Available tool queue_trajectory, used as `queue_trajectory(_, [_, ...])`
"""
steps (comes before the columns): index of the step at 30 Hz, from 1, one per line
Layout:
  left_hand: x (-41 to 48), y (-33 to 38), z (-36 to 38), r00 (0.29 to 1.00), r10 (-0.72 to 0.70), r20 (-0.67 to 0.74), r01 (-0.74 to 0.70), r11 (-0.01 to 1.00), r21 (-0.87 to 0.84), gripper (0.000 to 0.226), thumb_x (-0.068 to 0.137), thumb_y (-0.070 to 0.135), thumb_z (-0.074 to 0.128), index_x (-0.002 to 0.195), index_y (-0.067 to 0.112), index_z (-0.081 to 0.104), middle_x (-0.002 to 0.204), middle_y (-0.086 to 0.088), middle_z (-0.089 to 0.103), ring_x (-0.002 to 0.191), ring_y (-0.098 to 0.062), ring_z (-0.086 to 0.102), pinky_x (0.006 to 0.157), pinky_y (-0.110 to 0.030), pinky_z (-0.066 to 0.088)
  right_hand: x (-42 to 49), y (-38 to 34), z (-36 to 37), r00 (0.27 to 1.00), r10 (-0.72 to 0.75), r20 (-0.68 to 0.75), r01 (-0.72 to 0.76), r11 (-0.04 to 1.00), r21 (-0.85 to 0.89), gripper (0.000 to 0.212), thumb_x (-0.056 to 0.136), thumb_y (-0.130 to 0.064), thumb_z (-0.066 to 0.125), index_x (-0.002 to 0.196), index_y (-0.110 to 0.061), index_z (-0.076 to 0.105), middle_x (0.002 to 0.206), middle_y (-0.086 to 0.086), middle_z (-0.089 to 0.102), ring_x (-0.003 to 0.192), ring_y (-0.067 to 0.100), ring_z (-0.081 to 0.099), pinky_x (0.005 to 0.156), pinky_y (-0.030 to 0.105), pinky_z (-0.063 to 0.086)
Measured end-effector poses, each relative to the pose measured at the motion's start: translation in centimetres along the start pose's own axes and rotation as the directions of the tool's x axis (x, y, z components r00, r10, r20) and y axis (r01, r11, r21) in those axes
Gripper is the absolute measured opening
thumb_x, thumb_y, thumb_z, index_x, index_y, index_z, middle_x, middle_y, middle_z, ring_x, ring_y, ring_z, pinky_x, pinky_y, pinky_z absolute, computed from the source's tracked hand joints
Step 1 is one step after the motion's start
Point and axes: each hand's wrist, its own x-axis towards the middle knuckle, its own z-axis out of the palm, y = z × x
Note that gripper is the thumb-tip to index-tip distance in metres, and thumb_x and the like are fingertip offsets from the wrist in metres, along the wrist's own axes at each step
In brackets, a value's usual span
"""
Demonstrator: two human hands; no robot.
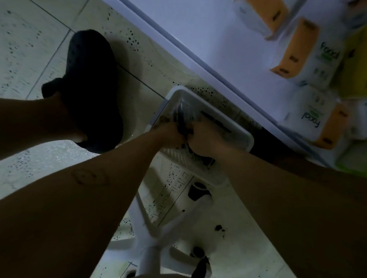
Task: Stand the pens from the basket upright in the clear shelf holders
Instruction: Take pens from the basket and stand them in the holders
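Inside the white perforated plastic basket point(177, 157), which is set on the floor, a bundle of dark pens point(180, 122) is clasped by the left hand point(170, 133) and right hand point(204, 137), each grip curled tightly around it.

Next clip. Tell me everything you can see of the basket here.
The basket is white, seemingly plastic, rectangular with rounded corners, a raised rim and a near wall perforated with small holes. It sits low beside the foot of the white shelf unit, lying diagonally in the view. The left hand and right hand reach inside, together gripping a bundle of dark pens; another pen lies along its far side. Dim, blurred light hides finer detail.
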Motion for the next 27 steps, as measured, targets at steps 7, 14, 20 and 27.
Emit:
queue_trajectory(7, [1.7,-0.9,1.7,0.995,-0.043,-0.085,0.044,0.999,0.01,0.054,0.096,0.035,0.05,0.146,0.018,0.036,0.144,-0.012,0.043,0.131,-0.03,0.039,0.107,-0.034,0.032,2.1,-0.7,0.2,0.994,-0.009,-0.109,0.002,0.998,-0.063,0.037,0.096,-0.025,0.046,0.13,-0.014,0.052,0.135,0.013,0.045,0.124,0.033,0.044,0.107,0.048,0.036])
queue_trajectory(14, [2.1,-0.4,2.9,0.978,-0.037,-0.203,0.004,0.987,-0.161,0.042,0.099,0.023,0.047,0.137,0.005,0.044,0.134,-0.018,0.051,0.126,-0.031,0.045,0.104,-0.033,0.034,1.8,0.4,1.0,0.989,0.054,-0.14,-0.05,0.998,0.028,0.031,0.093,-0.029,0.051,0.122,-0.019,0.057,0.13,0.012,0.052,0.121,0.034,0.047,0.103,0.049,0.04])
queue_trajectory(20, [2.1,-0.3,2.6,0.962,-0.004,-0.274,-0.067,0.966,-0.249,0.027,0.098,0.013,0.049,0.118,0.0,0.061,0.115,-0.019,0.063,0.111,-0.032,0.055,0.092,-0.028,0.039,1.4,0.1,1.3,0.939,0.237,-0.25,-0.16,0.943,0.291,0.043,0.09,-0.02,0.052,0.131,-0.007,0.05,0.135,0.016,0.048,0.125,0.033,0.044,0.107,0.047,0.036])
queue_trajectory(27, [2.6,-0.8,3.2,0.954,-0.07,-0.292,-0.053,0.918,-0.392,0.022,0.095,0.012,0.054,0.103,-0.004,0.066,0.102,-0.022,0.067,0.097,-0.033,0.061,0.087,-0.042,0.051,1.2,0.3,2.7,0.916,0.296,-0.271,-0.188,0.913,0.363,0.052,0.092,-0.015,0.053,0.141,-0.006,0.039,0.148,0.02,0.028,0.134,0.037,0.03,0.112,0.044,0.03])
